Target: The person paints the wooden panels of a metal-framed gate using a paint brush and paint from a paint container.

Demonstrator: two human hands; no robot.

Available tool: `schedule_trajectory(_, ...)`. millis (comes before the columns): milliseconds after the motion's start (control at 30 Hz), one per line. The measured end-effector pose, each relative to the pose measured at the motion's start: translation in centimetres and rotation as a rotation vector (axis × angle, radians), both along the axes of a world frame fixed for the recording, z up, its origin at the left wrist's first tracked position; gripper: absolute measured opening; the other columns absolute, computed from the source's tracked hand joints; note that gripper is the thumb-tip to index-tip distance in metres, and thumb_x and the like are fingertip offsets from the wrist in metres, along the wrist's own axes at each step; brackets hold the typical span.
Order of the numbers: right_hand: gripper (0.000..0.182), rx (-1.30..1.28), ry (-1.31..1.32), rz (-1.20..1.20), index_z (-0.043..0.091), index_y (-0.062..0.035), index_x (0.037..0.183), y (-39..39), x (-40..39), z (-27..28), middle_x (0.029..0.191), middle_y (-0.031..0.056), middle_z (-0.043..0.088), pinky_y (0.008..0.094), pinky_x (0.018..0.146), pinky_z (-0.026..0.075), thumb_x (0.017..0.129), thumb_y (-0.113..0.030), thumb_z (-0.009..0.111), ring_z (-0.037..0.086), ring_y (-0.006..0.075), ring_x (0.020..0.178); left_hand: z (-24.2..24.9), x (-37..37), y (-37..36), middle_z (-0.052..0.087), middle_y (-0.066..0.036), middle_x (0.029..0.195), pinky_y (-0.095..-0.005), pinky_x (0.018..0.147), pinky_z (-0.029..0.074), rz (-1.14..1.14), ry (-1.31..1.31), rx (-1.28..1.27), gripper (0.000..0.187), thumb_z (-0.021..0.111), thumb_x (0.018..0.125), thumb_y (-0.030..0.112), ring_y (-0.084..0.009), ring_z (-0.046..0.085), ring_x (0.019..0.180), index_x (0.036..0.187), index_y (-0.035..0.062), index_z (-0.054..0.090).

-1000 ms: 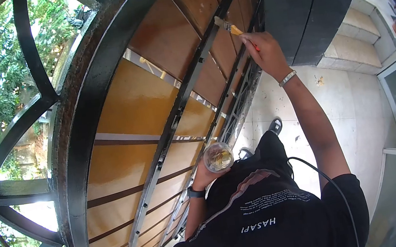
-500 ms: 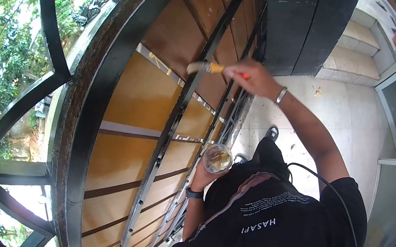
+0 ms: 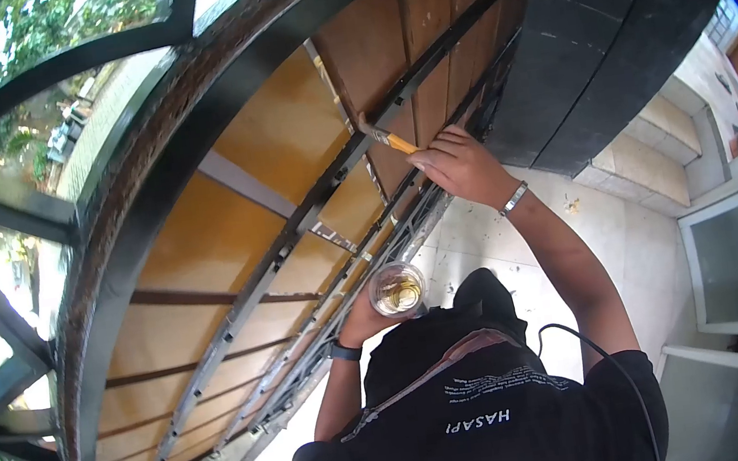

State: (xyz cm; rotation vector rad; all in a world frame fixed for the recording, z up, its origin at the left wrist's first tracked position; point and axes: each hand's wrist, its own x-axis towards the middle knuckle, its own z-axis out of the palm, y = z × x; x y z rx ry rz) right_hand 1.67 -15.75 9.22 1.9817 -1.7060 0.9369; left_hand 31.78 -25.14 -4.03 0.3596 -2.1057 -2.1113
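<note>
Outdoor side of a home, most likely: a gated terrace or entry.
We go by the big wood-and-metal gate (image 3: pixel 191 226): greenery (image 3: pixel 27 38) and daylight show beyond it, through its dark bars (image 3: pixel 17 211). On our side of the gate, pale floor tiles (image 3: pixel 617 240); across from it, light steps (image 3: pixel 636 167) and white-framed glass panels (image 3: pixel 735 252). We can't tell the building type.

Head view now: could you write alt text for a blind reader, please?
The person's right hand holds a yellow-handled paintbrush at a black metal bar across brown panels. The left hand holds a clear round cup with yellowish contents.
</note>
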Motion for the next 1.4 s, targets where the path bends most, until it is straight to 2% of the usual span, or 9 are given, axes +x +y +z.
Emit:
schedule_trajectory(167, 0.015, -0.018, 0.291, 0.085, 0.067, -0.0065, 0.103, -0.6, -3.6, 5.3, 0.079, 0.0056, 0.062, 0.0363, 0.078, 0.046, 0.088, -0.008, 0.062, 0.059, 0.0224, 0.076, 0.8, 0.9, 2.2, 0.055, -0.009, 0.134, -0.0355, 0.108, 0.041, 0.072, 0.044, -0.097, 0.089, 0.090, 0.066, 0.009, -0.0200, 0.053, 0.125, 0.140, 0.0022, 0.041)
schedule_trajectory(233, 0.015, -0.076, 0.407, -0.022, 0.068, -0.0063, 0.103, -0.6, -4.8, 8.9, 0.080, 0.0050, 0.063, 0.0354, 0.076, 0.045, 0.090, -0.008, 0.061, 0.060, 0.0232, 0.075, 1.2, 1.2, 3.8, 0.056, -0.010, 0.133, -0.0354, 0.107, 0.042, 0.122, 0.074, -0.110, 0.085, 0.090, 0.067, 0.012, -0.0204, 0.054, 0.124, 0.137, 0.0021, 0.044)
schedule_trajectory(333, 0.014, -0.280, 0.283, 0.000, 0.068, -0.0072, 0.102, 0.2, -3.7, 13.6, 0.081, 0.0051, 0.064, 0.0354, 0.074, 0.045, 0.090, -0.009, 0.061, 0.060, 0.0237, 0.074, 1.7, 1.9, 7.3, 0.056, -0.011, 0.131, -0.0354, 0.106, 0.042, 0.197, 0.099, -0.101, 0.080, 0.090, 0.068, 0.015, -0.0210, 0.054, 0.122, 0.134, 0.0019, 0.047)
schedule_trajectory(467, 0.011, -0.174, 0.227, 0.034, 0.066, -0.0071, 0.100, 0.8, -3.2, 9.8, 0.078, 0.0080, 0.065, 0.0389, 0.075, 0.045, 0.092, -0.011, 0.059, 0.062, 0.0260, 0.075, 2.4, 2.4, 12.0, 0.056, -0.011, 0.130, -0.0356, 0.107, 0.040, 0.244, 0.111, -0.072, 0.079, 0.089, 0.069, 0.015, -0.0211, 0.054, 0.122, 0.134, 0.0014, 0.047)
schedule_trajectory(567, 0.013, 0.278, 0.226, -0.071, 0.065, -0.0067, 0.103, 2.7, -3.5, 3.3, 0.083, 0.0104, 0.067, 0.0411, 0.077, 0.046, 0.094, -0.012, 0.058, 0.064, 0.0299, 0.078, 2.5, 3.5, 15.0, 0.057, -0.010, 0.131, -0.0352, 0.107, 0.040, 0.259, 0.047, -0.082, 0.081, 0.090, 0.067, 0.014, -0.0205, 0.055, 0.122, 0.135, 0.0020, 0.047)
schedule_trajectory(700, 0.017, 0.121, -0.142, 0.069, 0.065, -0.0052, 0.108, 6.6, -0.8, 1.3, 0.088, 0.0129, 0.069, 0.0428, 0.076, 0.048, 0.094, -0.013, 0.059, 0.065, 0.0322, 0.079, 3.3, 5.4, 16.3, 0.058, -0.010, 0.130, -0.0352, 0.107, 0.040, 0.299, 0.019, -0.056, 0.082, 0.090, 0.067, 0.014, -0.0204, 0.054, 0.123, 0.136, 0.0028, 0.047)
schedule_trajectory(800, 0.021, 0.027, -0.361, -0.110, 0.065, -0.0035, 0.110, 7.4, 1.4, 1.8, 0.090, 0.0153, 0.070, 0.0445, 0.074, 0.049, 0.091, -0.012, 0.063, 0.066, 0.0334, 0.078, 2.8, 6.3, 15.3, 0.058, -0.010, 0.130, -0.0354, 0.107, 0.040, 0.311, -0.023, -0.056, 0.083, 0.090, 0.067, 0.015, -0.0205, 0.054, 0.123, 0.136, 0.0030, 0.046)
schedule_trajectory(967, 0.026, -0.193, -0.081, -0.094, 0.065, -0.0032, 0.111, 5.6, 2.2, 2.6, 0.081, 0.0116, 0.067, 0.0410, 0.071, 0.049, 0.086, -0.008, 0.069, 0.062, 0.0292, 0.070, 1.6, 5.1, 10.4, 0.057, -0.010, 0.132, -0.0347, 0.108, 0.040, 0.211, 0.006, -0.071, 0.079, 0.090, 0.068, 0.015, -0.0213, 0.053, 0.124, 0.135, 0.0038, 0.049)
schedule_trajectory(1400, 0.030, -0.115, 0.214, -0.384, 0.065, -0.0042, 0.112, -2.3, 4.7, 6.2, 0.081, 0.0072, 0.064, 0.0354, 0.076, 0.049, 0.083, -0.012, 0.071, 0.061, 0.0243, 0.074, 0.2, 2.5, -4.9, 0.059, -0.010, 0.130, -0.0353, 0.106, 0.044, -0.148, -0.083, -0.173, 0.088, 0.092, 0.063, 0.010, -0.0217, 0.056, 0.122, 0.137, 0.0028, 0.046)
